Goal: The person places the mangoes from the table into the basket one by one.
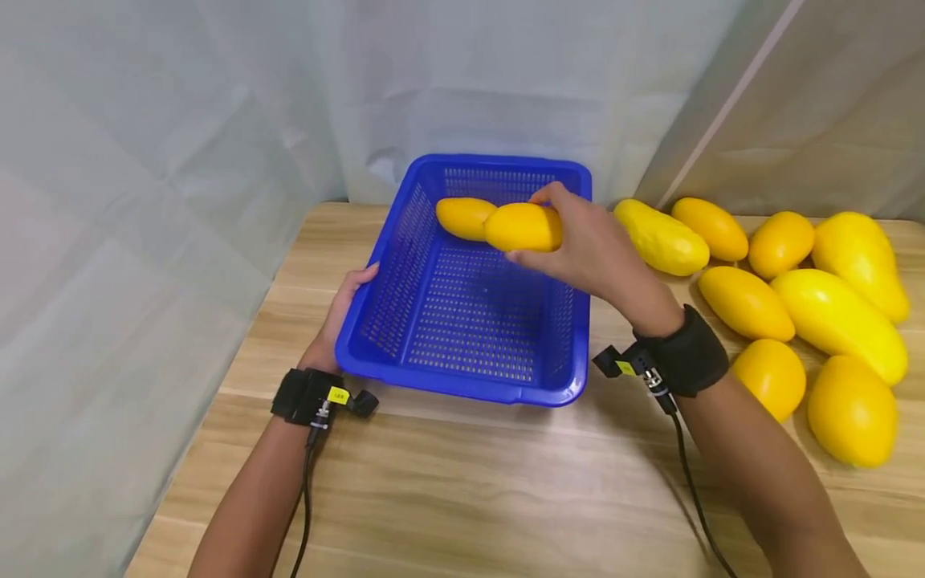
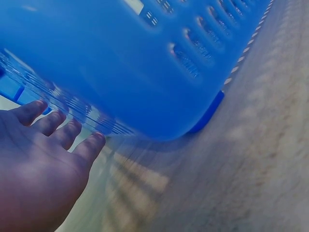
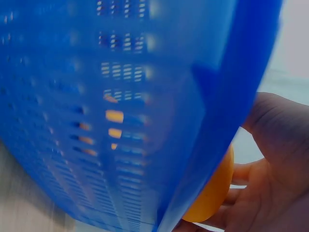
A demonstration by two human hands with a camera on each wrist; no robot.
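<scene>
Mango (image 1: 522, 227) sits gripped in our right hand (image 1: 588, 253) over the blue basket (image 1: 462, 377); our left hand (image 1: 340, 317), fingers relaxed, rests against its side on the bench (image 1: 462, 482).

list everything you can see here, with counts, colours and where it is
basket: 1, blue, slotted, middle of the table
mango in basket: 1, yellow, far end
held mango: 1, yellow, above the basket
loose mangoes: 8, yellow, on the table right of the basket
table: 1, light wood
backdrop: pale grey sheeting behind
wrist straps: 2, black, cabled
left hand: against the basket's left wall, fingers straight
right hand: holds the held mango
</scene>
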